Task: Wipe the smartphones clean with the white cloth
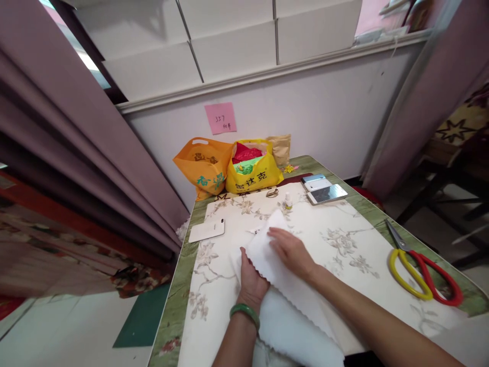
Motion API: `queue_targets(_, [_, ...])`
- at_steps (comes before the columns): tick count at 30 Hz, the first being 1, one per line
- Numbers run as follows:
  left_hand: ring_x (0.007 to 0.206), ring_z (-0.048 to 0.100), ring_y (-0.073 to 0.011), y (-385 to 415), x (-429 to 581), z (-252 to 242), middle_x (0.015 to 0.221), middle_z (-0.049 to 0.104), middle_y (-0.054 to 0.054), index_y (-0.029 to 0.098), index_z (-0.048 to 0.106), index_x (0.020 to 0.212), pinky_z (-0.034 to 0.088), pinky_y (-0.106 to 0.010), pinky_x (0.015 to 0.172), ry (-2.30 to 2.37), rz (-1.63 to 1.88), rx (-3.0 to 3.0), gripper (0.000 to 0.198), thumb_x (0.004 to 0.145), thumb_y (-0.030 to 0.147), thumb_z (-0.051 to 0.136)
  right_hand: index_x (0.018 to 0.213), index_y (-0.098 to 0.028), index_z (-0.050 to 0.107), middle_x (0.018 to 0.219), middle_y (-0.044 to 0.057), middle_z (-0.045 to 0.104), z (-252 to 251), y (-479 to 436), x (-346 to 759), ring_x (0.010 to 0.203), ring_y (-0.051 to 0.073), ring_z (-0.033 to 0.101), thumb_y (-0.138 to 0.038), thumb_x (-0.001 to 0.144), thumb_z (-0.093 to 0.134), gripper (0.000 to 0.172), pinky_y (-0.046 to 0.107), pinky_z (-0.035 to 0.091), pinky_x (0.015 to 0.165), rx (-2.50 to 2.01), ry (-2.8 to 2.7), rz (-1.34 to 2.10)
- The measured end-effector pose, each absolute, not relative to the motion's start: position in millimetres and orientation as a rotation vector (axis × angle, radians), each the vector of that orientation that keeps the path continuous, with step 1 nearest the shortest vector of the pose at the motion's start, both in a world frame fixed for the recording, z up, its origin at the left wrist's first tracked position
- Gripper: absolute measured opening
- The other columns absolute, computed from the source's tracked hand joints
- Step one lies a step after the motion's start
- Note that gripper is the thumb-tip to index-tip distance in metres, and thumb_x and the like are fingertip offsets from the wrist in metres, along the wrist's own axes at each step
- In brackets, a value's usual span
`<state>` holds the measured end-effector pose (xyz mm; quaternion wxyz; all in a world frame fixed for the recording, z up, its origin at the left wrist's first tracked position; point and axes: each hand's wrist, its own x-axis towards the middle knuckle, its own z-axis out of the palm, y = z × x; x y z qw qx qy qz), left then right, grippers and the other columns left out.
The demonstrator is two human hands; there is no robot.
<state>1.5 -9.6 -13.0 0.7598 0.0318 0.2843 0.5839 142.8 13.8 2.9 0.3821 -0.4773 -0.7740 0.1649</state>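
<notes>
A soft white cloth with a scalloped edge lies folded in layers across my hands and the table front. My left hand, with a green bangle at the wrist, grips the cloth at its edge; the thumb points up and the other fingers are partly hidden in the fold. Resting on the upper layer, my right hand has its fingers stretched over the fabric, slightly bent. Just past the cloth stands a small white bottle. A small dark-and-white item peeks out beside the cloth's far end, too small to name.
Large scissors with yellow and red handles lie open at the right. A white phone is on the left, and more phones lie at the back right. An orange bag and a full yellow bag stand against the wall.
</notes>
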Motion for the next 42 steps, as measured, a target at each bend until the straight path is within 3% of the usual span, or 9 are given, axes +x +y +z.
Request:
queue_targets(5, [0.110,0.063,-0.0244,-9,-3,-16,0.112,0.070,-0.010,0.020,0.061,0.124,0.043,-0.041,0.104,0.619,1.266,0.051,0.046,0.090,0.049,0.048,0.148,-0.019,0.033,0.152,0.007,0.035,-5,10,113,0.142,0.021,0.027,-0.053,0.097,0.035,0.061,0.046,0.017,0.119,-1.013,-2.497,0.426])
queue_targets(8, [0.113,0.062,-0.0258,-6,-4,-17,0.117,0.068,-0.011,0.022,0.058,0.127,0.042,-0.044,0.105,0.616,1.247,0.069,0.050,0.091,0.053,0.043,0.150,-0.017,0.027,0.155,0.008,0.028,-4,26,102,0.144,0.021,0.020,-0.057,0.097,0.028,0.066,0.046,0.014,0.119,-1.120,-2.513,0.451])
queue_targets(14, [0.117,0.058,-0.0278,-2,-2,-12,0.124,0.064,-0.012,0.023,0.057,0.128,0.040,-0.049,0.104,0.540,1.205,0.091,0.053,0.092,0.056,0.038,0.151,-0.016,0.022,0.157,0.009,0.021,-8,59,102,0.145,0.022,0.016,-0.059,0.097,0.025,0.070,0.046,0.015,0.117,-1.368,-2.398,0.441])
queue_targets(23, [0.120,0.056,-0.0298,-5,-4,-15,0.124,0.063,-0.015,0.020,0.056,0.129,0.035,-0.051,0.107,0.553,1.216,0.157,0.061,0.090,0.061,0.035,0.152,-0.013,0.021,0.157,0.011,0.022,-8,51,102,0.146,0.024,0.013,-0.062,0.095,0.025,0.075,0.046,0.010,0.118,-1.390,-2.370,0.455])
queue_targets(32, [0.122,0.055,-0.0303,-6,-2,-18,0.130,0.061,-0.012,0.027,0.048,0.138,0.032,-0.050,0.109,0.490,1.230,0.154,0.064,0.087,0.065,0.040,0.151,-0.013,0.022,0.156,0.012,0.023,-8,50,104,0.145,0.024,0.016,-0.064,0.094,0.024,0.076,0.046,0.010,0.118,-1.355,-2.321,0.488])
queue_targets(42, [0.115,0.060,-0.0294,-4,-3,-19,0.119,0.067,-0.011,0.027,0.056,0.131,0.033,-0.049,0.109,0.568,1.237,0.164,0.060,0.086,0.064,0.044,0.151,-0.015,0.022,0.156,0.011,0.026,-4,48,107,0.145,0.023,0.017,-0.062,0.095,0.026,0.073,0.046,0.011,0.118,-1.340,-2.286,0.485])
